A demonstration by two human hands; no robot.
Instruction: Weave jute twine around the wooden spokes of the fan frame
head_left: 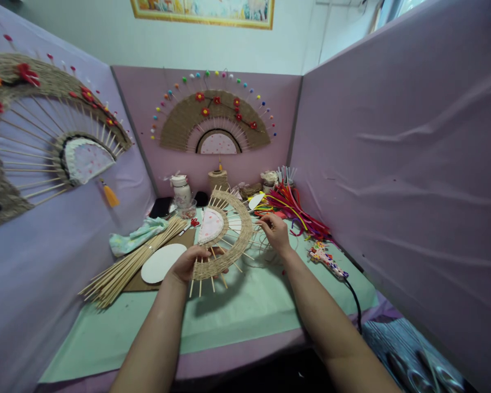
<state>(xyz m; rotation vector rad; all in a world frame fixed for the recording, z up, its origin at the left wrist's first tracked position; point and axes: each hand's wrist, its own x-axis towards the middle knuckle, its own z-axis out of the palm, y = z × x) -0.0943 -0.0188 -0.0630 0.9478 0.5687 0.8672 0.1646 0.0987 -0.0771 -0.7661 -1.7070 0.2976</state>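
A finished fan (45, 136) of sticks and woven twine hangs on the left partition, probably kept in sight as a pattern. Below it, on the green mat (245, 311), a bundle of bamboo sticks (133, 265) lies slanted, with a white oval card (163, 263) just beside it, both near the left hand, likely so they can be picked up easily.

The left hand (188, 263) is closed around the lower end of a half-woven fan (229, 240), thumb on top and fingers underneath. It holds the fan tilted up off the mat, which seems meant to keep the spokes steady and turned toward the person. The fan curves up and to the right from this grip, so most of it lies beyond the left hand, between the two hands.

The right hand (275, 230) meets the fan's upper right edge with curled fingers. Whether they pinch twine, a stick tip or nothing is too small to tell. Loose twine (264, 256) loops on the mat under it.

Further right lie bright pipe cleaners (298, 213) and a patterned glue gun (328, 261), apart from both hands.
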